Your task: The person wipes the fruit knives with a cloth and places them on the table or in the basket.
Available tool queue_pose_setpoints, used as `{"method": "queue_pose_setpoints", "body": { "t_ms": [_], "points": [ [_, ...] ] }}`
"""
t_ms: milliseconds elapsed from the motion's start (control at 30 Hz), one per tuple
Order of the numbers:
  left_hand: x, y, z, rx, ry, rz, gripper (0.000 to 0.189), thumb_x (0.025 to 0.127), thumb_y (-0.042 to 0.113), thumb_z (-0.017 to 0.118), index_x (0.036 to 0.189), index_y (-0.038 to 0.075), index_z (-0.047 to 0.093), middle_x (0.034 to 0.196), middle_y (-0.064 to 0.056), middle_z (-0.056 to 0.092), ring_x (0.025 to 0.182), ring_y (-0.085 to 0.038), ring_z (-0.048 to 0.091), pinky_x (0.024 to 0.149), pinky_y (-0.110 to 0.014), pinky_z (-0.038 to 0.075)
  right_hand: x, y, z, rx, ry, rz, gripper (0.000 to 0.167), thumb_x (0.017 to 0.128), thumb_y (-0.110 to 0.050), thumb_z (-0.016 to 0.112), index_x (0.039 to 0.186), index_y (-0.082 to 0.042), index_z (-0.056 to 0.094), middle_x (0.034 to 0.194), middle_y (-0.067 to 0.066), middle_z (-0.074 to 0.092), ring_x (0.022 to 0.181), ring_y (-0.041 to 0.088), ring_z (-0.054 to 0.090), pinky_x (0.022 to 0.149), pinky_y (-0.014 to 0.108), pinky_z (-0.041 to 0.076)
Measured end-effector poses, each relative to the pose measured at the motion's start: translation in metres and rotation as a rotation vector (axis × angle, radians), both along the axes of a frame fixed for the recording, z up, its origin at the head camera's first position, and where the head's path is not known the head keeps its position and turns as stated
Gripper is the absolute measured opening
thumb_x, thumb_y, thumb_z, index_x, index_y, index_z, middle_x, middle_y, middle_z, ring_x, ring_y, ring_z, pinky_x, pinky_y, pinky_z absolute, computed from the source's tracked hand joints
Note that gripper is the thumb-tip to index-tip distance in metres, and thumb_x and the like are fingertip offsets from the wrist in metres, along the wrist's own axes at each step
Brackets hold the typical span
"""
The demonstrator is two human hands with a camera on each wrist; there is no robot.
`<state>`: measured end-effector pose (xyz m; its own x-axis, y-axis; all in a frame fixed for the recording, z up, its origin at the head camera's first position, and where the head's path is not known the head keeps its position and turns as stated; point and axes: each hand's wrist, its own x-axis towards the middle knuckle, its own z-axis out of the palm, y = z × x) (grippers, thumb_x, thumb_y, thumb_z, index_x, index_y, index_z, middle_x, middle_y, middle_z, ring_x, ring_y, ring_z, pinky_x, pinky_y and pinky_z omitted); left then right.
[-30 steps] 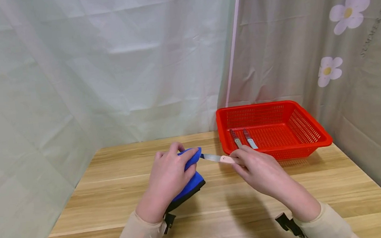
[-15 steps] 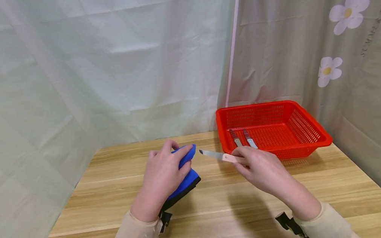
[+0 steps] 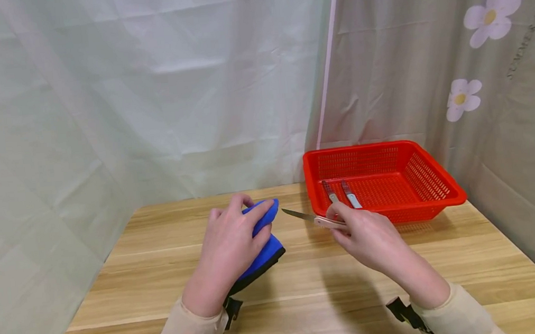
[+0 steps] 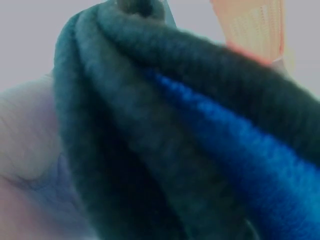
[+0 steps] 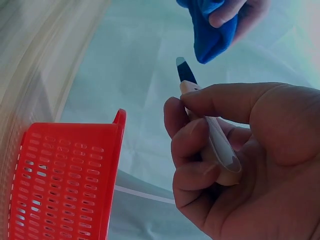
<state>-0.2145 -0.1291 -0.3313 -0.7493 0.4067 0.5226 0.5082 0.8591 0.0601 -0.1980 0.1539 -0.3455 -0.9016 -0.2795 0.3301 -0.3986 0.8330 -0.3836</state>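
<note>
My left hand grips a folded blue cloth with black edging, held above the wooden table. In the left wrist view the cloth's dark edge folds fill most of the picture. My right hand holds a knife by its pale handle, fingers curled round it. The blade points left toward the cloth, with a small gap between them. From the right wrist view, the blade tip also stands apart from the cloth.
A red plastic basket stands at the back right of the table. Inside it lie a fork and another utensil with a pale handle. Curtains hang behind and at both sides.
The left hand has drawn the cloth leftward off the knife blade, then shifted slightly back. In the right hand the knife has turned, its blade now looking darker and narrower.
</note>
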Motion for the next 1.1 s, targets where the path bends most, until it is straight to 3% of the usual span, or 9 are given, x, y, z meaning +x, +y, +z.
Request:
{"method": "queue_pose_setpoints", "body": {
  "t_ms": [167, 333, 500, 800, 1100],
  "points": [
    [0.002, 0.001, 0.001, -0.003, 0.014, -0.006, 0.042, 0.1, 0.027, 0.082, 0.142, 0.023, 0.078, 0.125, -0.015, 0.066, 0.105, -0.028, 0.068, 0.082, -0.049, 0.045, 0.0, 0.0, -0.001, 0.01, 0.022, 0.0, 0.021, 0.095, -0.007, 0.081, 0.109, -0.019, 0.069, 0.071, -0.011, 0.058, 0.055, 0.011, 0.046, 0.052, 0.033, 0.041],
    [0.004, 0.004, 0.003, -0.013, 0.019, -0.02, 0.044, 0.099, 0.028, 0.083, 0.142, 0.024, 0.078, 0.125, -0.014, 0.066, 0.106, -0.027, 0.067, 0.082, -0.049, 0.046, 0.0, -0.002, -0.001, 0.024, 0.054, 0.006, 0.006, 0.102, -0.019, 0.081, 0.106, -0.018, 0.077, 0.082, -0.009, 0.064, 0.066, 0.01, 0.052, 0.059, 0.034, 0.047],
    [0.006, 0.008, 0.004, -0.011, 0.009, -0.028, 0.046, 0.098, 0.028, 0.085, 0.143, 0.024, 0.078, 0.125, -0.013, 0.066, 0.108, -0.027, 0.067, 0.083, -0.048, 0.046, 0.001, -0.003, 0.0, 0.027, 0.054, -0.008, 0.013, 0.105, -0.028, 0.079, 0.11, -0.017, 0.082, 0.091, -0.008, 0.068, 0.076, 0.012, 0.054, 0.064, 0.034, 0.049],
    [0.011, 0.016, 0.004, -0.03, -0.011, -0.042, 0.045, 0.098, 0.03, 0.084, 0.143, 0.026, 0.078, 0.126, -0.011, 0.067, 0.111, -0.027, 0.068, 0.083, -0.048, 0.048, 0.002, -0.004, -0.002, 0.011, 0.059, -0.026, 0.017, 0.097, -0.024, 0.088, 0.11, -0.016, 0.079, 0.088, -0.007, 0.06, 0.069, 0.01, 0.05, 0.057, 0.031, 0.046],
    [0.016, 0.027, -0.001, -0.061, 0.009, -0.089, 0.044, 0.098, 0.032, 0.085, 0.142, 0.026, 0.078, 0.124, -0.011, 0.068, 0.109, -0.025, 0.069, 0.082, -0.048, 0.05, 0.001, -0.007, -0.001, 0.015, 0.036, -0.019, 0.018, 0.099, -0.025, 0.086, 0.111, -0.015, 0.076, 0.081, -0.008, 0.065, 0.064, 0.01, 0.051, 0.057, 0.032, 0.047]
  ]
}}
